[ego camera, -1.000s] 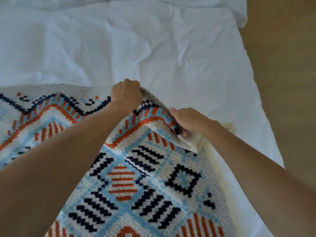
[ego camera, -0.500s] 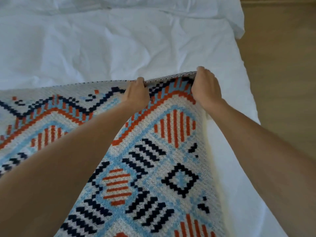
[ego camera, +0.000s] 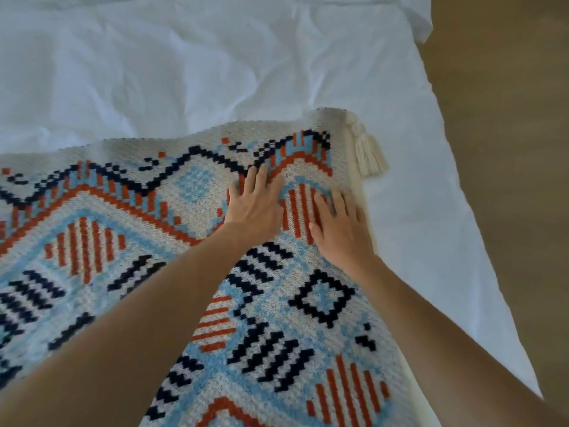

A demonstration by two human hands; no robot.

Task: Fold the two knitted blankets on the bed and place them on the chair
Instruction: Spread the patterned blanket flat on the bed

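Currently, both hands are lying flat on the patterned knitted blanket, which is spread over the white bed sheet near the bed's right side. The left hand is pressing with fingers straight and slightly spread on the orange-and-blue border; the right hand is resting just beside it, fingers likewise extended, gripping nothing. Neither hand is pinching the fabric. A cream tassel is hanging off the far right corner, lying on the sheet.

Risk, as a judgement: the far edge is running at a slant and looking slightly rumpled, so any fold made from here is likely coming out skewed; loose knit is also prone to stretching or sliding on the smooth sheet under palm pressure, and the tassel could be getting tucked inside a fold.

Room: open sheet is extending well beyond the blanket's far edge and to its right, before the mattress edge and the wooden floor. The second blanket and the chair are not in view.
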